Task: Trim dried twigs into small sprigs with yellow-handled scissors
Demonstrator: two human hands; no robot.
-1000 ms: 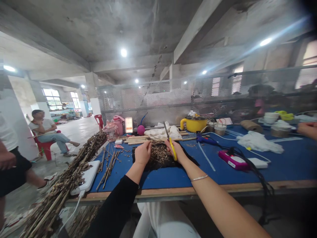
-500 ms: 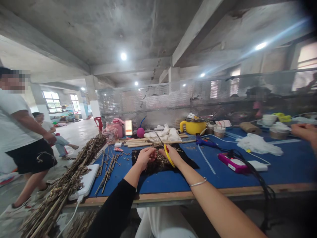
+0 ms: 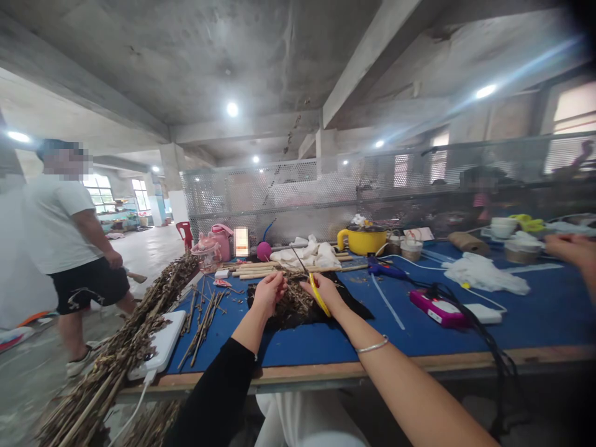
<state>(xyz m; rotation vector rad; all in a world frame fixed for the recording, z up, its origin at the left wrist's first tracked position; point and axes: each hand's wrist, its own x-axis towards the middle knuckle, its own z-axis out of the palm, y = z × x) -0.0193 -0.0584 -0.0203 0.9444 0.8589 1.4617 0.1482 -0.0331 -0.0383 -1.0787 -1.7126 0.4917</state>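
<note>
My right hand (image 3: 326,292) is closed around yellow-handled scissors (image 3: 316,292), whose blades point up and away over a pile of dry brown plant bits (image 3: 298,302). That pile lies on a black cloth (image 3: 354,308) on the blue table top (image 3: 326,338). My left hand (image 3: 269,293), in a black sleeve, pinches a thin dry twig just left of the scissors. Both hands hover close together above the pile.
A bundle of dry stalks (image 3: 135,338) and a white device (image 3: 161,338) lie at the table's left end. A pink device (image 3: 435,305) with a black cable, a yellow pot (image 3: 363,239) and white cloths (image 3: 307,251) lie further back. A person in a white shirt (image 3: 65,236) walks at left; another person's hand (image 3: 570,248) is at right.
My hands came closer together above the pile and the left one took a pinch of twig. The person in the white shirt walked further into view at left.
</note>
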